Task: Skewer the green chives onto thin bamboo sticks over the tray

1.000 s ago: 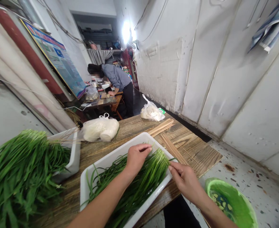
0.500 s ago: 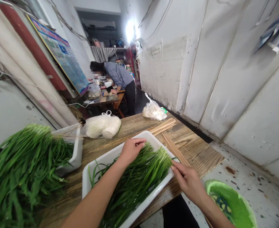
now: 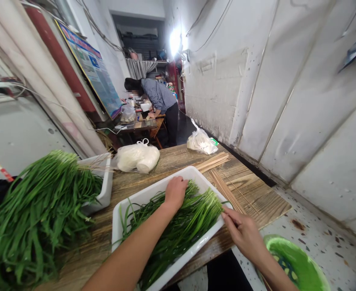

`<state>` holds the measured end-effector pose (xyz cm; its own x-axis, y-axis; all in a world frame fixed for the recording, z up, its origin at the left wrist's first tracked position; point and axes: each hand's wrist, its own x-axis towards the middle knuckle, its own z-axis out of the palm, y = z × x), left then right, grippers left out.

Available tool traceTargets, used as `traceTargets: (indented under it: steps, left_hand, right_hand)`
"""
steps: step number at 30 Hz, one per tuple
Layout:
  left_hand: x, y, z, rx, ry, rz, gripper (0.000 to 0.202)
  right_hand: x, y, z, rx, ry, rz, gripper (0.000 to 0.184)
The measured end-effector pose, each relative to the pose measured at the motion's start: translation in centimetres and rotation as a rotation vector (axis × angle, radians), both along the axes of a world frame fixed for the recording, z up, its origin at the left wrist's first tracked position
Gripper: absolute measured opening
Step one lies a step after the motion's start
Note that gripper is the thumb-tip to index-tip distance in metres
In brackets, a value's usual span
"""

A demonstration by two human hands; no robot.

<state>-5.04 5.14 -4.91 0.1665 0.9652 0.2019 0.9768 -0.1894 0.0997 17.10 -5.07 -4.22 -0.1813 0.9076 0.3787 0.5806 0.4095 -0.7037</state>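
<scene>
Long green garlic chives lie in a white plastic tray, their pale cut ends toward the upper right. My left hand reaches over the tray with its fingers curled around some chives near the far rim; the fingertips are partly hidden. Beside the tray's right rim, my right hand is closed, thumb and forefinger pinched by the cut ends of a bunch. A thin bamboo skewer shows below that wrist, in line with the grip; the hand covers most of it.
Bamboo skewers lie beyond the tray. Skewered chives overhang another white tray at left. Two plastic bags stand along the far edge. A green basin is on the floor. Another person bends over a table behind.
My left hand has lowered into the chives and its fingers have curled in. My right hand keeps its pinch by the tray rim. The whole view has shifted slightly.
</scene>
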Motion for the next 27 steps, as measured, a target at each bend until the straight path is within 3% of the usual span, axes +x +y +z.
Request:
traceTargets:
  steps: [7, 11, 13, 18, 22, 24, 27]
  left_hand:
    - [0.0, 0.0, -0.1, 0.01, -0.04, -0.102, 0.032]
    - [-0.2, 0.0, 0.2, -0.044, -0.091, -0.074, 0.04]
    - [-0.4, 0.2, 0.2, -0.044, -0.164, -0.035, 0.041]
    - [-0.7, 0.4, 0.2, -0.029, -0.372, 0.007, 0.021]
    - [-0.5, 0.3, 0.6, 0.021, -0.561, 0.003, 0.023]
    - [-0.5, 0.0, 0.9, 0.036, -0.486, -0.005, 0.028]
    - [-0.4, -0.5, 1.6, 0.139, -0.174, -0.024, 0.037]
  right_hand:
    - [-0.2, 0.1, 0.3, -0.031, 0.005, 0.024, 0.028]
    - [-0.3, 0.1, 0.4, -0.039, 0.01, 0.029, 0.028]
    - [-0.3, 0.1, 0.4, -0.038, 0.004, 0.026, 0.027]
    - [-0.3, 0.2, 0.3, -0.035, 0.008, 0.016, 0.026]
    - [-0.5, 0.2, 0.5, -0.024, -0.005, 0.01, 0.028]
    - [-0.6, 0.2, 0.7, -0.019, -0.017, 0.0, 0.028]
    - [-0.7, 0.1, 0.9, -0.018, -0.034, -0.006, 0.028]
